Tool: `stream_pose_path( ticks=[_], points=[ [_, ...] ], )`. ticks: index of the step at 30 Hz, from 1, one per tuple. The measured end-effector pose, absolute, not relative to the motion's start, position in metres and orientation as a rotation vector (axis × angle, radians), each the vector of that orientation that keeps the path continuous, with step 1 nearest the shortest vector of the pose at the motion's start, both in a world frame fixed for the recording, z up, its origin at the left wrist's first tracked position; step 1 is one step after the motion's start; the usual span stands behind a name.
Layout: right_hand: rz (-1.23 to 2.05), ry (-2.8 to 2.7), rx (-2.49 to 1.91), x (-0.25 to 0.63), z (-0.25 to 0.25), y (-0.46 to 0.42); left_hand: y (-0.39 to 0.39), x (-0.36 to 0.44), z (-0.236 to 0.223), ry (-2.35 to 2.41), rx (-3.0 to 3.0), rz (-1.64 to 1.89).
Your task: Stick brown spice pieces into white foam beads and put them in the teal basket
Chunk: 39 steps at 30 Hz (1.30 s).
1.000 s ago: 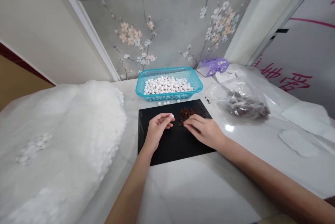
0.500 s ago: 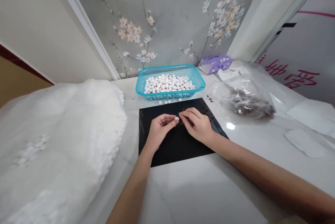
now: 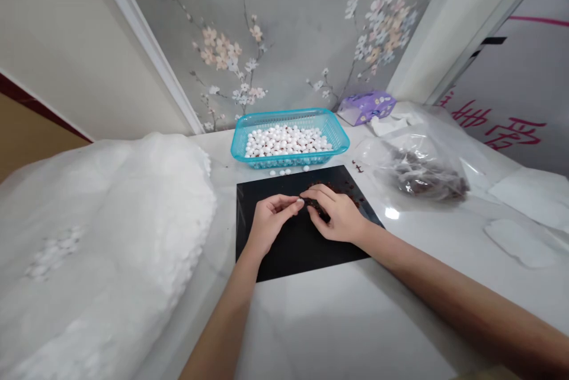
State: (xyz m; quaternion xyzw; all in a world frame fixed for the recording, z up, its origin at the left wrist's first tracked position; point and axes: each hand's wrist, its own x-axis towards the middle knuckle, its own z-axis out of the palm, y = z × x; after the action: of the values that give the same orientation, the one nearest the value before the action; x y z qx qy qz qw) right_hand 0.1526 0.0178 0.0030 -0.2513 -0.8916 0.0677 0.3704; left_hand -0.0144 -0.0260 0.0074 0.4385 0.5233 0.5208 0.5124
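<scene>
My left hand [image 3: 272, 217] pinches a small white ball [image 3: 300, 203] between thumb and fingertips, over a black mat [image 3: 293, 255]. My right hand [image 3: 335, 211] is close on its right side. Its index fingertip reaches the ball and seems to touch it, while the thumb stands apart below; I see nothing held between them. Small dark brown pieces [image 3: 351, 189] lie scattered on the mat behind and under my right hand, which partly hides them.
A blue basket [image 3: 290, 162] of white balls with brown bits stands behind the mat, a few loose balls [image 3: 282, 172] before it. A large bag [image 3: 133, 202] of white balls fills the left. At right lie a clear bag [image 3: 427, 175] of brown pieces and a purple packet [image 3: 368, 107].
My right thumb has moved down, away from its index finger, and the index fingertip has come closer to the ball. My left hand keeps its pinch almost unmoved.
</scene>
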Motion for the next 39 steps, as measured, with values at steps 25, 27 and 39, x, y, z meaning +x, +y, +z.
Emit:
stream_pose_path(
  ticks=[25, 27, 39],
  points=[
    [0.189, -2.264, -0.62, 0.1515, -0.0007, 0.019, -0.0264, -0.0157, 0.0076, 1.262, 1.059, 1.248],
    [0.23, -2.261, -0.629, 0.1518, -0.0013, 0.0187, -0.0263, -0.0157, 0.0073, 1.259, 1.055, 1.254],
    [0.496, -2.276, -0.64, 0.1524, 0.0047, 0.022, -0.0276, -0.0162, 0.0051, 1.262, 1.068, 1.22]
  ],
)
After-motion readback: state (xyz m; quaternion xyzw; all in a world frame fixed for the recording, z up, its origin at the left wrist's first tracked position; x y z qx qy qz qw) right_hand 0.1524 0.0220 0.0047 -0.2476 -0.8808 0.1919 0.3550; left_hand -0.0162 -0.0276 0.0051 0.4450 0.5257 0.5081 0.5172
